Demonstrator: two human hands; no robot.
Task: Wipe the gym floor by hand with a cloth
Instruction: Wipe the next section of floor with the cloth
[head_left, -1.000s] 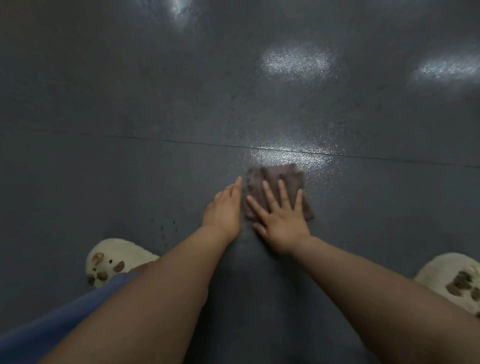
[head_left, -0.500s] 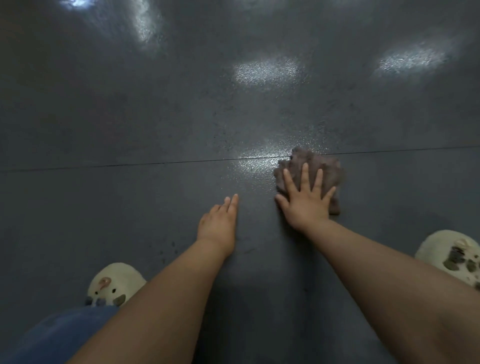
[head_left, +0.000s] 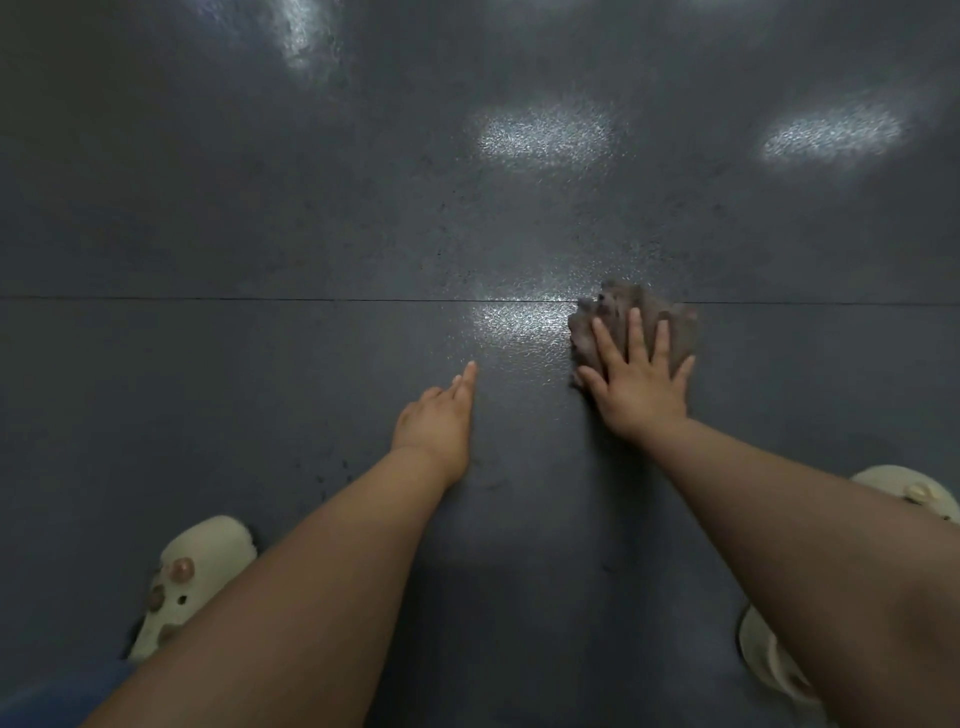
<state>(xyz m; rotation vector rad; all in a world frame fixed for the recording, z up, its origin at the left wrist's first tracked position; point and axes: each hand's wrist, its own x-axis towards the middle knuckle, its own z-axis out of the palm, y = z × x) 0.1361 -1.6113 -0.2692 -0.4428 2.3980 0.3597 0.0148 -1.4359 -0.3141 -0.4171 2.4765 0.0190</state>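
Crumpled brown cloth pressed flat-fingered under right hand, mid-wipe across dark speckled floor; left hand open, bracing; probably another sideways stroke.

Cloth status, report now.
Right hand flat, pressing cloth on floor seam. Left hand open on gym floor, apart from cloth. Nothing blocking.

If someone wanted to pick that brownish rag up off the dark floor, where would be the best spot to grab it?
Probably the bunched far edge of the crumpled brown-grey cloth, coming from above and ahead. It rises in folds across the thin floor seam, giving fingers something to pinch. The near part lies flat under the right hand, whose spread fingers press it down. The left hand rests apart on the dark speckled gym floor.
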